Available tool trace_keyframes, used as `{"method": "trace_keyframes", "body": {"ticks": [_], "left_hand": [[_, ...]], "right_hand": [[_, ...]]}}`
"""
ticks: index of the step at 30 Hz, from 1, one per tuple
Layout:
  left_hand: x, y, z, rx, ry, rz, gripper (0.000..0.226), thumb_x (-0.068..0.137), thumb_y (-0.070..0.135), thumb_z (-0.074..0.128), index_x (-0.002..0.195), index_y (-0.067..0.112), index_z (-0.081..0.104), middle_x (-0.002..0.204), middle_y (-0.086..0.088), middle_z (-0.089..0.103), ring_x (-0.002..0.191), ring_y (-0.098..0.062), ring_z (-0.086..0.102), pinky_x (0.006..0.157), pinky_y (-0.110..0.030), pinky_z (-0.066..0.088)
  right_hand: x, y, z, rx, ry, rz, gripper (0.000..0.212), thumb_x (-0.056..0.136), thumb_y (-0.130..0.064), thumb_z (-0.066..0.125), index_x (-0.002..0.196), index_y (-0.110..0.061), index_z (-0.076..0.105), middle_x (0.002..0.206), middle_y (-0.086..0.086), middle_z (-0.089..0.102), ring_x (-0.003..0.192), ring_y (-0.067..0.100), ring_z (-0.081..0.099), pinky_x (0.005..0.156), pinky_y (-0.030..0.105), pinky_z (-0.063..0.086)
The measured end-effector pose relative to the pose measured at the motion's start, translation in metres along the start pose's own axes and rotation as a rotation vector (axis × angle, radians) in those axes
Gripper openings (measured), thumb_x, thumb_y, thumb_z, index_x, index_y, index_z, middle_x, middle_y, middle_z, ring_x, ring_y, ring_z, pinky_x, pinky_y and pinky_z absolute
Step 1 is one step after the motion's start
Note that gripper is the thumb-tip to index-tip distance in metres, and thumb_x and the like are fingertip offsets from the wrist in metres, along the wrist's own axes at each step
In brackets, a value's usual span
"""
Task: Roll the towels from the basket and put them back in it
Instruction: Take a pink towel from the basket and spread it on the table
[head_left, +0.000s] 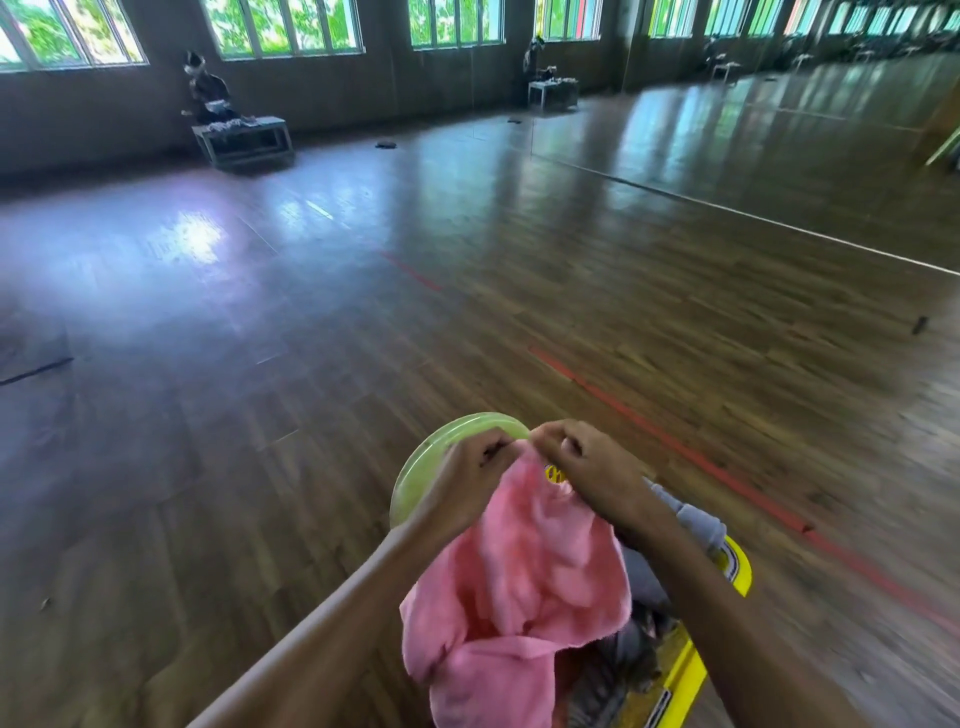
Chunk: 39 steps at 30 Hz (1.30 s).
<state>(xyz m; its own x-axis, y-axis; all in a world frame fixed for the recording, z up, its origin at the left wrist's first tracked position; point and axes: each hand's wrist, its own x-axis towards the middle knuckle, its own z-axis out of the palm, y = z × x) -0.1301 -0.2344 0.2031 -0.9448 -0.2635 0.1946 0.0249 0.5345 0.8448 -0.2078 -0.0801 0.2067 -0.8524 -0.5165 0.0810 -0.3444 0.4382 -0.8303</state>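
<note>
1 pink towel (524, 566): fluffy, crumpled, unrolled, hanging at 6 o'clock of the frame. 2 grips: left grip (475, 465) and right grip (587, 467) each pinch its top edge, close together. 1 green round tub (415, 478) just behind, at the towel's 11 o'clock.

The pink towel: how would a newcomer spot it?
At the near end of the wide wooden floor, the left hand and right hand meet near a pale green round container. Their fingers pinch the top edge of the pink towel, which hangs crumpled below them. It is the only pink thing; the cloth beneath it is grey.
</note>
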Motion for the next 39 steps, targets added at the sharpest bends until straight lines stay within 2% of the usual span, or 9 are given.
{"method": "trace_keyframes", "body": {"ticks": [6, 10, 15, 19, 23, 26, 29, 35, 39], "left_hand": [[0.005, 0.012, -0.003, -0.06, -0.023, 0.015, 0.019, 0.094, 0.02, 0.062, 0.078, 0.009, 0.066, 0.063, 0.008, 0.049, 0.059, 0.001, 0.04, 0.058, -0.017, 0.033], [-0.002, -0.007, -0.012, -0.061, -0.133, -0.003, 0.029, 0.096, 0.024, 0.06, 0.077, 0.002, 0.059, 0.066, 0.004, 0.04, 0.063, -0.006, 0.034, 0.06, -0.027, 0.03], [-0.01, -0.025, -0.018, -0.003, -0.104, -0.086, 0.029, 0.087, 0.04, 0.058, 0.078, 0.013, 0.063, 0.066, 0.005, 0.047, 0.064, -0.007, 0.04, 0.062, -0.033, 0.037], [-0.004, 0.004, -0.008, -0.011, -0.096, 0.012, 0.019, 0.094, 0.019, 0.063, 0.079, 0.007, 0.065, 0.059, 0.012, 0.042, 0.057, 0.0, 0.036, 0.057, -0.016, 0.032], [-0.002, 0.009, -0.002, -0.039, -0.089, 0.044, 0.02, 0.094, 0.016, 0.062, 0.076, 0.009, 0.063, 0.057, 0.015, 0.039, 0.056, 0.001, 0.035, 0.057, -0.016, 0.031], [-0.004, -0.011, -0.01, -0.091, -0.104, -0.005, 0.024, 0.095, 0.024, 0.06, 0.075, 0.01, 0.061, 0.065, 0.009, 0.044, 0.063, -0.004, 0.038, 0.062, -0.026, 0.034], [-0.004, -0.019, -0.015, -0.053, -0.125, -0.012, 0.029, 0.089, 0.04, 0.058, 0.078, 0.013, 0.062, 0.068, 0.006, 0.048, 0.067, -0.008, 0.041, 0.065, -0.032, 0.038], [-0.001, 0.003, -0.004, -0.142, -0.114, 0.026, 0.015, 0.093, 0.011, 0.062, 0.081, 0.004, 0.068, 0.066, 0.009, 0.053, 0.063, 0.0, 0.043, 0.062, -0.019, 0.036], [-0.002, -0.002, -0.004, -0.158, -0.119, 0.008, 0.013, 0.092, 0.008, 0.063, 0.081, 0.006, 0.07, 0.071, 0.008, 0.061, 0.068, 0.002, 0.05, 0.066, -0.017, 0.041]], "right_hand": [[-0.005, -0.001, -0.003, 0.103, 0.002, -0.027, 0.008, 0.09, -0.023, 0.067, 0.085, -0.017, 0.065, 0.087, 0.006, 0.056, 0.07, 0.008, 0.053, 0.067, 0.026, 0.046], [-0.002, 0.009, -0.02, 0.174, 0.117, 0.034, 0.011, 0.093, -0.019, 0.063, 0.083, -0.022, 0.065, 0.069, 0.0, 0.058, 0.063, 0.01, 0.054, 0.064, 0.03, 0.047], [0.001, 0.013, -0.033, 0.126, 0.114, -0.001, 0.014, 0.092, -0.013, 0.062, 0.093, -0.022, 0.072, 0.094, -0.009, 0.072, 0.084, -0.005, 0.061, 0.077, 0.017, 0.046], [-0.001, 0.002, -0.02, 0.111, -0.049, -0.07, 0.009, 0.086, -0.024, 0.073, 0.093, -0.021, 0.077, 0.091, -0.01, 0.075, 0.09, 0.004, 0.068, 0.083, 0.022, 0.051], [0.003, 0.005, -0.017, 0.104, -0.049, -0.043, 0.008, 0.088, -0.017, 0.068, 0.083, -0.018, 0.074, 0.082, 0.003, 0.073, 0.077, 0.008, 0.064, 0.076, 0.034, 0.052], [0.008, 0.016, -0.03, 0.096, 0.071, -0.034, 0.017, 0.094, -0.011, 0.059, 0.083, -0.023, 0.066, 0.085, -0.004, 0.066, 0.07, -0.004, 0.054, 0.069, 0.024, 0.045], [0.006, 0.012, -0.035, 0.155, -0.03, -0.009, 0.012, 0.097, -0.012, 0.057, 0.091, -0.015, 0.066, 0.096, 0.001, 0.07, 0.061, -0.006, 0.055, 0.057, 0.011, 0.041], [-0.001, -0.005, -0.005, 0.179, -0.191, -0.063, 0.012, 0.092, -0.023, 0.065, 0.097, -0.014, 0.072, 0.096, 0.008, 0.072, 0.086, 0.009, 0.063, 0.077, 0.03, 0.052], [-0.003, -0.003, -0.014, 0.214, -0.197, -0.061, 0.007, 0.09, -0.014, 0.068, 0.086, -0.01, 0.072, 0.084, 0.0, 0.069, 0.074, -0.001, 0.058, 0.07, 0.015, 0.045]]}}
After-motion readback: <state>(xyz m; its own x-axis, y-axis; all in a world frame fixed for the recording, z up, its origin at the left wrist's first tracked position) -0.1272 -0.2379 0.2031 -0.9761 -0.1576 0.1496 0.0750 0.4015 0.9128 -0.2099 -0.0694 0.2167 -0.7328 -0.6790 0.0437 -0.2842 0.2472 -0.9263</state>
